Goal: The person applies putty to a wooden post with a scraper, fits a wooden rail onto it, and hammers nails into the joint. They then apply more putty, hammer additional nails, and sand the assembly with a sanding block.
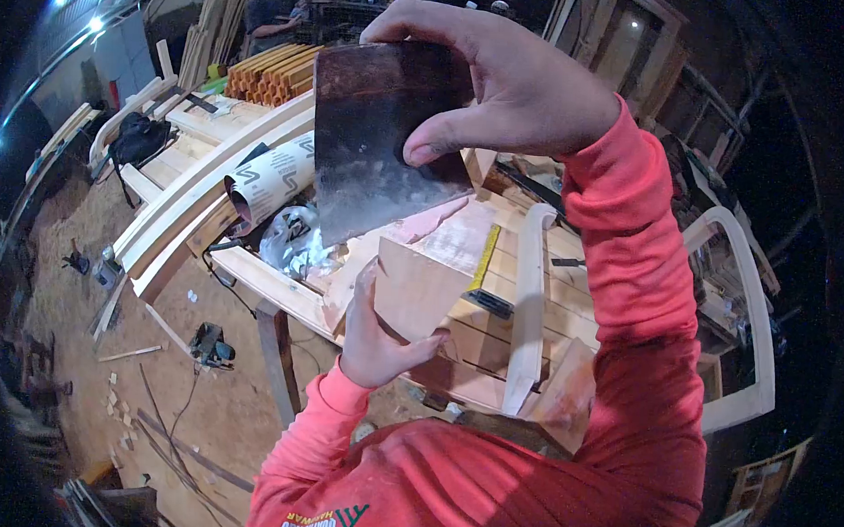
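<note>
Raised high, my right hand [502,94] grips the upper right side of a dark sandpaper sheet [375,136], its thumb across the face. Pale dust coats the sheet's lower part. Below it, my left hand [382,341] has its thumb and fingers around a light wooden block [416,287]. Behind the block is a dusty pinkish piece [433,222] on the slatted wooden work [475,349]. A yellow measuring tool [484,261] with a dark end rests just right of the block.
A printed sandpaper roll [272,179] and a plastic bag [293,240] lie to the left, beside long curved wooden rails [211,177]. A shaped wooden piece [529,309] stands right. Stacked orange-brown wood [272,74] and a person [268,17] are behind. A power tool [212,344] sits on the floor.
</note>
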Available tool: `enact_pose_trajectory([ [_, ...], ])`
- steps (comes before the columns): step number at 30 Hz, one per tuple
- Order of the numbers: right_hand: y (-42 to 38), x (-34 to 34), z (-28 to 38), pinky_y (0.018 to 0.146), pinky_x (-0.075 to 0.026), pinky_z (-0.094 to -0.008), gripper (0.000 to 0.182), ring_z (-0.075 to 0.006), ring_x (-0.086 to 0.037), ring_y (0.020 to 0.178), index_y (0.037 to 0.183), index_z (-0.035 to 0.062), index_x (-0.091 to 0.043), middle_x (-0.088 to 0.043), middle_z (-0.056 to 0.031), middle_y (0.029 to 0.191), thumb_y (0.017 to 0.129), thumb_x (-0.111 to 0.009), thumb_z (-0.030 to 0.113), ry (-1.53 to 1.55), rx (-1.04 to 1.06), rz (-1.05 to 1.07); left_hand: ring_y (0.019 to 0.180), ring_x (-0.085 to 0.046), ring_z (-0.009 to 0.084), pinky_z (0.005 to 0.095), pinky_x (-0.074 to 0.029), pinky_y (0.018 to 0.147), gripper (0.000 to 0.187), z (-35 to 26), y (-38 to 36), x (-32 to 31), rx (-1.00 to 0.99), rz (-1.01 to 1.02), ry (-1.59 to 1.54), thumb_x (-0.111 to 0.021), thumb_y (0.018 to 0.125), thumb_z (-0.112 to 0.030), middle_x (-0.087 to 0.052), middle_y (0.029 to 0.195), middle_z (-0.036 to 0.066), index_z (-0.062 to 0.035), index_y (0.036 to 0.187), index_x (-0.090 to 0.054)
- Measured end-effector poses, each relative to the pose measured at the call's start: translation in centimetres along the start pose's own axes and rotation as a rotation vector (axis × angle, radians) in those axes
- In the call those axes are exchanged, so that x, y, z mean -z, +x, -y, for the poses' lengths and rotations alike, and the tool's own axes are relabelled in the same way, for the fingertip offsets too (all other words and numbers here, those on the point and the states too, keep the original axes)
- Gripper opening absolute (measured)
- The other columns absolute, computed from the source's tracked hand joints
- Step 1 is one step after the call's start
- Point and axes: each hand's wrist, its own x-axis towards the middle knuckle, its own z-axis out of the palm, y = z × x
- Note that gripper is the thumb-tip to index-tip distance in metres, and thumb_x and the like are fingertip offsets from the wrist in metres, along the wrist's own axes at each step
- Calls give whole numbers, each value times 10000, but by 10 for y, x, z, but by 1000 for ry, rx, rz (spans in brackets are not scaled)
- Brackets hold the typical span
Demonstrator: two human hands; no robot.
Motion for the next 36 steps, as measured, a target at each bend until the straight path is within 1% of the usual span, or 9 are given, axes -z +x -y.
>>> enact_pose_trajectory([
  [12, -20, 19, 14, 907, -493, -369, 659, -255, -648, 1028, 1222, 27, -552, -662, -137, 1083, 669, -866, 196, -199, 1, -288, 1167, -539, 283, 422, -433, 1005, 993, 0, -2, 1, -2, 15, -2, -910, 620, -292, -502, 1278, 178, 3, 1372, -333],
  [14, -21, 33, 35, 937, -477, -319, 625, -166, -602, 1056, 1261, 29, -520, -627, -70, 1138, 746, -851, 156, 221, -187, -166, 1157, -543, 275, 417, -438, 998, 994, 0, -1, 2, -13, 14, 39, -911, 620, -285, -503, 1273, 173, 2, 1372, -327],
  [17, -27, 28, 13, 934, -481, -311, 656, -152, -597, 1063, 1274, 22, -501, -625, -68, 1119, 734, -860, 124, 158, -97, -52, 1147, -543, 259, 404, -444, 991, 998, 4, -5, 1, 21, 24, 15, -913, 622, -267, -504, 1270, 163, 6, 1377, -320],
  [19, -28, 17, 5, 903, -492, -351, 659, -216, -641, 1018, 1227, 9, -549, -664, -118, 1070, 679, -864, 194, -15, -40, -92, 1147, -540, 247, 394, -446, 990, 995, 7, -6, -1, 80, 22, -109, -914, 625, -255, -503, 1270, 158, 11, 1376, -318],
  [20, -27, 16, 8, 948, -460, -273, 660, -98, -565, 1051, 1277, 15, -526, -595, -31, 1128, 711, -856, 99, 108, -115, -12, 1151, -538, 243, 391, -447, 989, 998, 7, -6, -1, 74, 24, -100, -916, 625, -251, -502, 1273, 157, 12, 1378, -316],
  [23, -26, 11, 1, 938, -465, -277, 645, -99, -568, 1047, 1267, 18, -528, -602, -33, 1116, 719, -854, 110, 146, -182, 7, 1159, -535, 235, 384, -451, 986, 1008, 6, -5, 0, 47, 22, -59, -920, 626, -240, -498, 1277, 155, 16, 1384, -307],
  [29, -25, 2, -8, 881, -497, -372, 644, -264, -652, 981, 1204, -19, -555, -665, -159, 1058, 695, -857, 235, -47, -87, -51, 1155, -545, 238, 383, -468, 974, 1014, 1, -5, 0, 25, 21, -17, -920, 631, -223, -494, 1280, 158, 19, 1392, -294],
  [32, -29, 3, -3, 899, -478, -323, 650, -155, -586, 1027, 1267, 23, -512, -610, -79, 1098, 725, -853, 136, -187, -107, -53, 1150, -553, 244, 386, -471, 972, 1006, 5, -5, 1, 15, 31, -21, -919, 634, -227, -495, 1276, 161, 21, 1386, -299],
  [36, -32, 0, 5, 918, -477, -309, 654, -140, -581, 1047, 1280, 29, -506, -600, -75, 1117, 734, -849, 139, -206, -156, -123, 1145, -554, 254, 393, -459, 983, 994, 3, -4, 1, 8, 29, -12, -918, 631, -255, -499, 1262, 160, 19, 1377, -320],
])
